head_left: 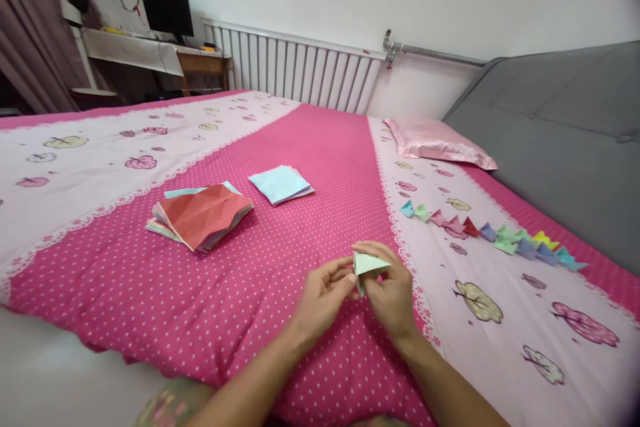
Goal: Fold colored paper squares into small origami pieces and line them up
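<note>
Between my two hands is a small pale green folded paper point(370, 263), held a little above the pink bedspread point(320, 140). My left hand point(325, 293) pinches its left edge with thumb and fingers. My right hand point(393, 290) grips it from the right, the thumb below and the fingers curled behind it. One flap of the paper points to the right in a triangle; its underside is partly hidden by my fingers.
To the left lies a stack of coloured paper with a creased red sheet point(207, 213) on top. Beyond my hands is a light blue paper stack point(281, 183). Several folded paper boats point(505, 240) line the right side, near a pink pillow point(440, 141) and grey headboard point(565, 100).
</note>
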`<state>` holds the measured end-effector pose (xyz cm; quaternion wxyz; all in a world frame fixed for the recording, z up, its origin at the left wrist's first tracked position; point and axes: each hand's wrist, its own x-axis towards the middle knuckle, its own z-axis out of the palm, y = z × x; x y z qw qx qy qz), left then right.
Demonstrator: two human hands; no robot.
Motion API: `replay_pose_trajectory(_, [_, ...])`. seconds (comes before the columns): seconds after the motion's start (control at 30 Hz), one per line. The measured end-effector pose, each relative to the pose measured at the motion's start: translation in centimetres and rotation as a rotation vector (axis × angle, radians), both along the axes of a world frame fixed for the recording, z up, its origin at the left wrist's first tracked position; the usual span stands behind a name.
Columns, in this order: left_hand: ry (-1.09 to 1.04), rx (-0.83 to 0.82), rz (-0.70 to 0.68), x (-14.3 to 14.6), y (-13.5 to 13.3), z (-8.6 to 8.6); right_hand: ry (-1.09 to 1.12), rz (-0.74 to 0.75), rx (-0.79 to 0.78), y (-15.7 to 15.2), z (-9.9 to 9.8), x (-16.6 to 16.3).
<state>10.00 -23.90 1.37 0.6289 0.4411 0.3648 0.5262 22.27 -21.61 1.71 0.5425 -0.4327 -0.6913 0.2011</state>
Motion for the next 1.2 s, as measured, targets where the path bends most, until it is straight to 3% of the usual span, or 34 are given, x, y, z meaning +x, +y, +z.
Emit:
replay_pose_trajectory(0.13, [-0.005,0.119,-0.083,0.4,-0.6,0.1,-0.036,-0.014,0.051,0.0,-0.1,0.1])
replay_pose_trajectory(0.23, [0.053,0.156,-0.053,0.6,-0.6,-0.3,-0.057,0.045,0.027,-0.1,-0.2,0.1])
replay_pose_trajectory(0.37, [0.052,0.044,0.013,0.6,-0.2,-0.6,-0.138,0.122,-0.024,0.0,-0.1,0.3])
replay_pose_trajectory(0.53, [-0.110,-0.147,0.057,-0.2,0.2,0.1,-0.217,0.289,-0.153,0.3,0.6,0.6])
replay_pose_trajectory(0.7, [-0.282,-0.230,0.032,-1.1,0.3,0.6,-0.168,0.449,-0.273,0.5,0.9,1.2])
replay_pose_trajectory(0.83, [-0.377,-0.217,-0.002,-1.3,0.2,0.7,-0.148,0.360,-0.279,0.7,0.7,1.2])
replay_pose_trajectory(1.0, [-0.244,-0.117,-0.078,-1.0,0.1,0.5,-0.112,0.344,-0.234,0.8,0.7,0.8])
replay_pose_trajectory(1.1, [-0.194,-0.104,-0.086,-1.0,0.1,0.3,0.026,0.396,-0.261,0.8,0.7,0.8])
replay_pose_trajectory(1.2, [-0.149,-0.098,-0.112,-1.1,0.2,0.2,0.242,0.350,-0.322,0.9,0.6,0.9])
